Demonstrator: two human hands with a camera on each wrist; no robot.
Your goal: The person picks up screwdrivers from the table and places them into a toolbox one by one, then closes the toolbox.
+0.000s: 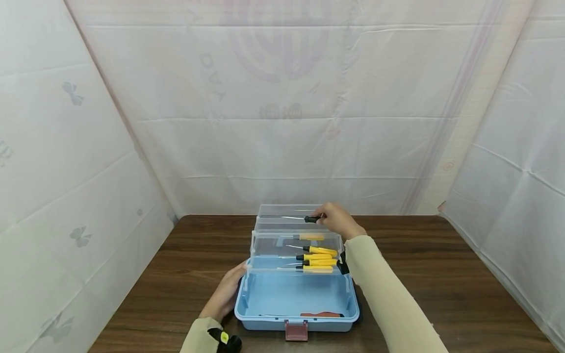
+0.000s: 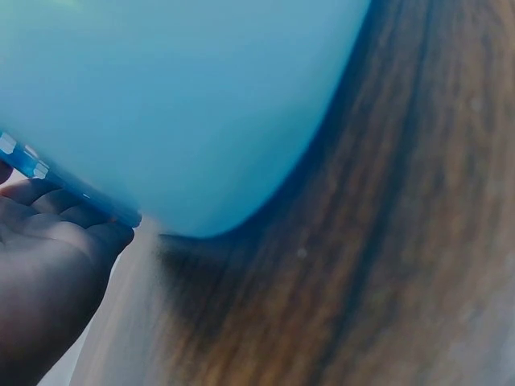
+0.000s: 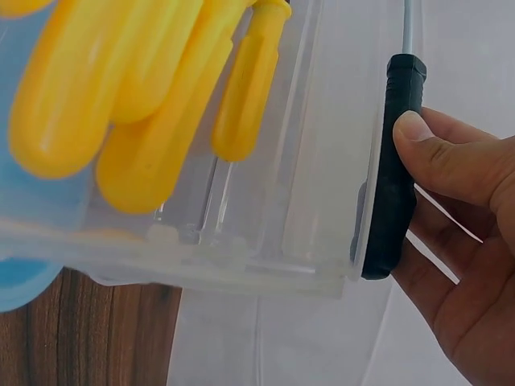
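A light blue toolbox (image 1: 296, 324) with clear fold-out trays (image 1: 273, 242) stands unfolded on the table. My right hand (image 1: 337, 220) pinches the black handle of a screwdriver (image 3: 400, 169) between thumb and fingers, at the edge of the rearmost clear tray. Its thin shaft points left in the head view. My left hand (image 1: 226, 291) grips the box rim near its back left corner, with the fingers (image 2: 60, 201) bent against the edge. Several yellow-handled screwdrivers (image 1: 320, 257) lie in the trays. On the floor of the blue base, by the front wall, is a red-handled screwdriver (image 1: 322, 314).
The dark wood table (image 1: 176, 289) extends on both sides of the box. A red-brown latch (image 1: 296, 331) hangs at the box front. White cloth sheets (image 1: 265, 122) rise behind and beside the table.
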